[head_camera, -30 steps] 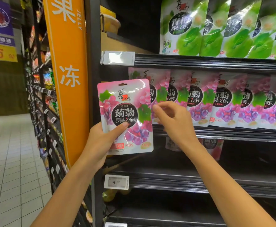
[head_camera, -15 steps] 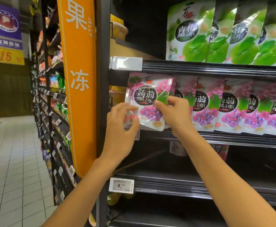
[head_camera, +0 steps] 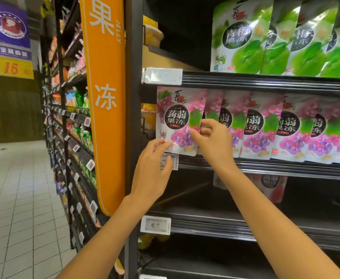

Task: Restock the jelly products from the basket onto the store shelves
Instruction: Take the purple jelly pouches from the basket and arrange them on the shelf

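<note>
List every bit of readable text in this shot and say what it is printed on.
"果 JELLY 冻": orange aisle sign.
"jǔ ruò 蒟蒻果冻", "40%": grape jelly pouch held by left hand and right hand.
"青梅果冻", "40%": green pouches above.
"4.": lower price tag.
"15": yellow hanging sign.
Blurred: upper price tag, purple banner, small print.
</note>
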`<state>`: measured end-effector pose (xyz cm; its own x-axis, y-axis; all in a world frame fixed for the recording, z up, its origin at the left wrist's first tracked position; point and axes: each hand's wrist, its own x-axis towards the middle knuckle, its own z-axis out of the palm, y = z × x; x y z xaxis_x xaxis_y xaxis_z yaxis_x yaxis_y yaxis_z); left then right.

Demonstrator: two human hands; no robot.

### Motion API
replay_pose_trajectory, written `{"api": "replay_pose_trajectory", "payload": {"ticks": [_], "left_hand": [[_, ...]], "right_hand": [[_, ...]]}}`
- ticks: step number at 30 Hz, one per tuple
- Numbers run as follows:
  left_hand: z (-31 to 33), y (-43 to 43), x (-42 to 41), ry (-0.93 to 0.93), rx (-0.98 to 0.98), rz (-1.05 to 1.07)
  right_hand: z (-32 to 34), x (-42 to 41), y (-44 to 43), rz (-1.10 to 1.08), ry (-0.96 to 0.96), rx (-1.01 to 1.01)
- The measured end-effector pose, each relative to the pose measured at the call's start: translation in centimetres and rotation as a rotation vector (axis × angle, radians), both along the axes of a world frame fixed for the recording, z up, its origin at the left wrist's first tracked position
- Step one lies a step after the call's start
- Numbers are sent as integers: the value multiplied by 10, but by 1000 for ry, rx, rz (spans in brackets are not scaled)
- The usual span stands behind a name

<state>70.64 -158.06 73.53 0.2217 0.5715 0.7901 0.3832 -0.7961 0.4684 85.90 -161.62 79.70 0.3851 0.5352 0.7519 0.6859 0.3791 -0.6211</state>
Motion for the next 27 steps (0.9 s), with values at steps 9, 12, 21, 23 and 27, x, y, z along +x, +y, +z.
{"api": "replay_pose_trajectory", "payload": {"ticks": [9,12,21,23,27], "left_hand": [[-1,2,3,76,53,133],[-1,4,4,112,56,196],[0,0,7,173,64,254],[3,-3,9,173,66,272],[6,-9,11,119,61,218]], "right_hand": [[-14,5,-8,-319,-124,-98],[-10,1,-1,-329,-102,-116],[-19,10,0,-315,-62,-101],[-20,12,-2,-299,-59,-94],[-19,19,-11,-345,37,-59]]}}
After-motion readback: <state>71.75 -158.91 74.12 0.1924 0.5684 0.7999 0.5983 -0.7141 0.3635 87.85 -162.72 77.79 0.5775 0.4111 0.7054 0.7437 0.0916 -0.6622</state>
